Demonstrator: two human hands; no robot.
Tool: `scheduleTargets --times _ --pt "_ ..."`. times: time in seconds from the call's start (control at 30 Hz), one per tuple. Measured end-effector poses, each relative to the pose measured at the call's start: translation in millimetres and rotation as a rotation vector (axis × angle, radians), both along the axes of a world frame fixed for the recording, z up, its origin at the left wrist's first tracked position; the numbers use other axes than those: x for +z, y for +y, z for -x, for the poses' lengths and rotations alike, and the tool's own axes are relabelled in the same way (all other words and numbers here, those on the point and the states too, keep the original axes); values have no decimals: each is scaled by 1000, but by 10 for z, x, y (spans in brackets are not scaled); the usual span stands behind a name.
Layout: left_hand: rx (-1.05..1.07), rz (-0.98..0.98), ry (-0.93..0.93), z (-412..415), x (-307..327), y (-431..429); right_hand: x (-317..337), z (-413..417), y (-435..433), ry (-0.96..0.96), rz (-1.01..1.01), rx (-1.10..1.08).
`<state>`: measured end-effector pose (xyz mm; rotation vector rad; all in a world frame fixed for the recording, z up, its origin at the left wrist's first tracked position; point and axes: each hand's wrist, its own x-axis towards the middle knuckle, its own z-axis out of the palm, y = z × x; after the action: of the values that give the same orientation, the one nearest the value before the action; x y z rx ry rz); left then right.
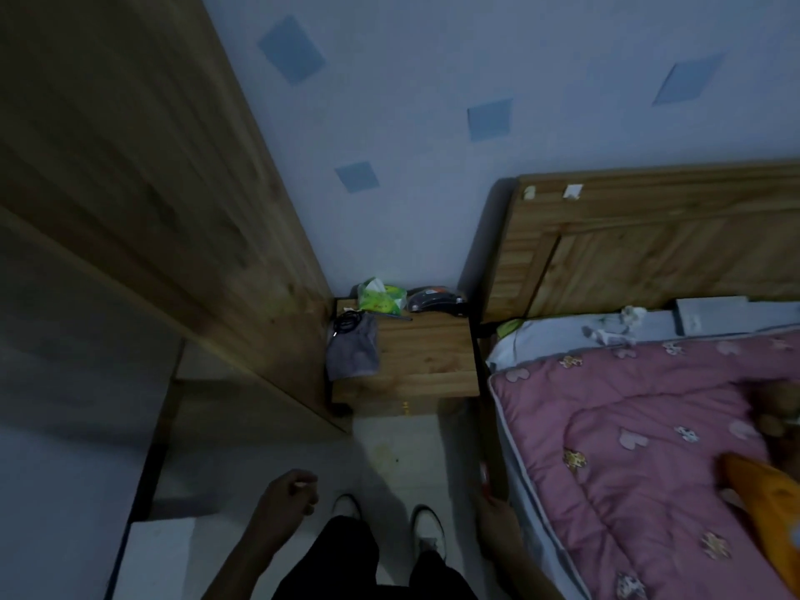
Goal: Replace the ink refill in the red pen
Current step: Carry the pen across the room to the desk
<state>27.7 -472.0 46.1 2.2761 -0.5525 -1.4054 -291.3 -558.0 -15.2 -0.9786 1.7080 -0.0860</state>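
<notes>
The room is dim and I am standing, looking down. My right hand (493,515) hangs low beside the bed's edge, its fingers closed around a thin red thing that looks like the red pen (485,474), which points up out of the fist. My left hand (288,498) hangs in front of my left leg with the fingers loosely curled. A small pale streak shows at its fingertips, and I cannot tell whether it is a held object. No separate ink refill is plainly visible.
A wooden nightstand (424,361) stands ahead against the wall, bearing a green tissue pack (381,298), a dark case (435,300) and a grey cloth (353,350). A tall wooden wardrobe (151,188) is on the left. A bed with a pink quilt (649,448) is on the right.
</notes>
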Motion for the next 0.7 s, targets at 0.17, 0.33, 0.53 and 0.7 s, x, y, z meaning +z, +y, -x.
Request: scheduleTargets --times 0.17,0.33,0.53,0.7 --pt "-49 8 16 -155 -77 40 180 106 199 103 72 -115" --pt "-153 -16 63 -342 -201 -133 367 34 401 114 34 -262" --pt "-390 -37 120 -589 -202 -439 433 -247 962 58 22 -536" --pt "-590 -58 103 -760 -219 -492 436 -576 1700 8 -35 -806"
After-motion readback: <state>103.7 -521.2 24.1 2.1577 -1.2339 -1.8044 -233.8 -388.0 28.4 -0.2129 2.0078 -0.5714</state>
